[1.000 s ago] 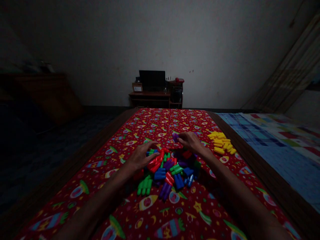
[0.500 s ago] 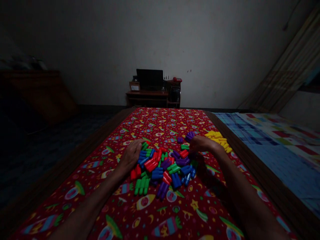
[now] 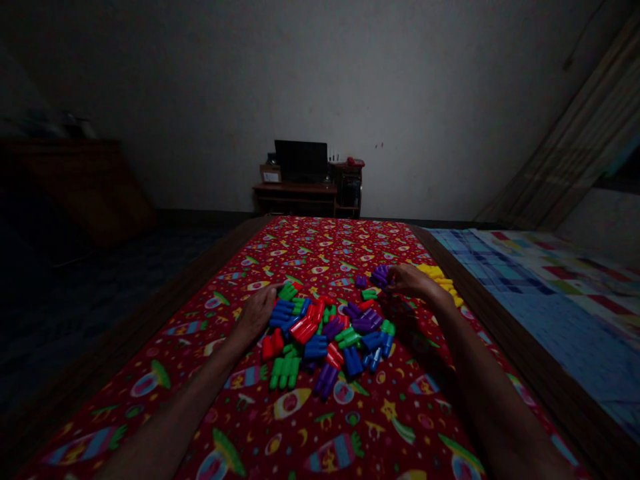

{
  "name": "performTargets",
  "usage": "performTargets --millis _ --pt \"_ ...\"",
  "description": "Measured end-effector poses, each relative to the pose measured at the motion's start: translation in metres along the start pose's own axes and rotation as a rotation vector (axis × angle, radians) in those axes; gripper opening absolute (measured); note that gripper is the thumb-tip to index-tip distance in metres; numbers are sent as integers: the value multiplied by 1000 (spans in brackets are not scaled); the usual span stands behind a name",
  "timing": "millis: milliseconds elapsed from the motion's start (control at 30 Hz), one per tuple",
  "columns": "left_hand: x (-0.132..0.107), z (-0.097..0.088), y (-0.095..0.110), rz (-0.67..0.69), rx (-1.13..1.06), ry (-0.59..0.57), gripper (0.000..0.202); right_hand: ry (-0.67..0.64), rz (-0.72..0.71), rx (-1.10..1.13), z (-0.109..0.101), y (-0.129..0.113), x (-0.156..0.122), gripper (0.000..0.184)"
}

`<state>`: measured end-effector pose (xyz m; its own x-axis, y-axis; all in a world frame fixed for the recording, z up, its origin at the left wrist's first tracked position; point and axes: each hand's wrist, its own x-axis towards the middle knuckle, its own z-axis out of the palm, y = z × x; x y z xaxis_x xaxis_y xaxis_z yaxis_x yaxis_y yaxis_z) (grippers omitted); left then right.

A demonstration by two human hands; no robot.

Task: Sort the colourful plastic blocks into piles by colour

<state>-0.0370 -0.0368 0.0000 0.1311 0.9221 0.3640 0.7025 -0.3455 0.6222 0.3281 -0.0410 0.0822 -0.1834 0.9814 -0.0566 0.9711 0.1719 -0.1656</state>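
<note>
Red, blue, green and purple plastic blocks shaped like joined tubes lie in a mixed pile, with a blue block [image 3: 315, 347] near its middle and a green block [image 3: 285, 373] at the front. My left hand [image 3: 256, 312] rests at the pile's left edge, fingers extended beside the blue and green pieces, holding nothing I can see. My right hand [image 3: 411, 280] is at the far right of the pile, its fingers bent in a pinch on a purple block [image 3: 381, 275]. Part of that block is hidden by the fingertips.
Yellow blocks [image 3: 453, 291] lie in a separate group right of my right hand. A red patterned cloth [image 3: 320, 247] covers the surface. Against the far wall stands a desk [image 3: 295, 190] with a monitor [image 3: 301, 160]. Blue checked bedding [image 3: 500, 280] lies on the right.
My right hand has moved slightly right and away from the pile to the purple blocks, uncovering green and purple pieces. My left hand has drawn back slightly left and toward me.
</note>
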Motion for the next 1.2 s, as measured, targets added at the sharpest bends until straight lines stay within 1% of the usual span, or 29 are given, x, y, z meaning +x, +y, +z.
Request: performTargets --millis 167,233,267,300,333,367,433,500,533,567,600,667,733,767,867,933,1000,1067,1100,1133,1167,1200 --pt "1 0 -1 1 -4 -1 55 323 98 117 21 3 11 27" --pt "1 0 -2 6 -10 2 55 416 125 137 25 0 13 32" --pt "1 0 -2 8 -11 2 55 435 131 134 25 -3 13 32" --pt "1 0 -2 10 -10 1 55 432 121 130 23 -7 12 30" --pt "1 -1 -1 9 -8 -1 56 400 90 135 20 -12 11 28" --pt "1 -1 -1 8 -6 -4 56 336 29 153 17 -18 9 25" --pt "0 -1 -1 7 -7 -11 57 135 -141 191 16 -34 4 22" --pt "0 0 -1 6 -11 -10 58 -33 -259 161 20 -53 -1 19" --pt "0 0 -1 6 -12 -8 58 -71 -287 115 24 -61 -4 18" --pt "0 0 -2 5 -10 -6 58 -77 -303 62 28 -68 -6 18" --pt "0 0 -2 4 -8 -5 58 -67 -316 19 32 -73 -7 18" --pt "0 0 -3 4 -8 -11 59 -37 -356 15 36 -77 -6 17" --pt "0 0 -3 2 -11 -18 59 18 -365 75 35 -72 -1 17" --pt "0 0 -2 2 -14 -20 59 63 -338 106 34 -66 2 17" --pt "0 0 -2 0 -28 -23 59 260 -174 185 32 -43 12 20" --pt "0 0 -2 -9 -34 -29 59 375 -66 235 35 -28 17 24" --pt "0 0 -2 -25 -29 -32 59 472 8 268 39 -17 21 28" --pt "0 -1 -2 -38 -18 -33 60 552 45 287 38 -11 22 33" --pt "0 -1 -2 -40 -14 -32 60 575 47 286 35 -10 21 34" --pt "1 -1 -1 -37 -10 -32 61 569 39 273 31 -10 20 34" --pt "1 -1 -1 -33 -7 -30 61 525 21 249 24 -11 18 32" --pt "1 -1 -1 -29 -5 -27 61 441 -6 216 17 -13 15 30"
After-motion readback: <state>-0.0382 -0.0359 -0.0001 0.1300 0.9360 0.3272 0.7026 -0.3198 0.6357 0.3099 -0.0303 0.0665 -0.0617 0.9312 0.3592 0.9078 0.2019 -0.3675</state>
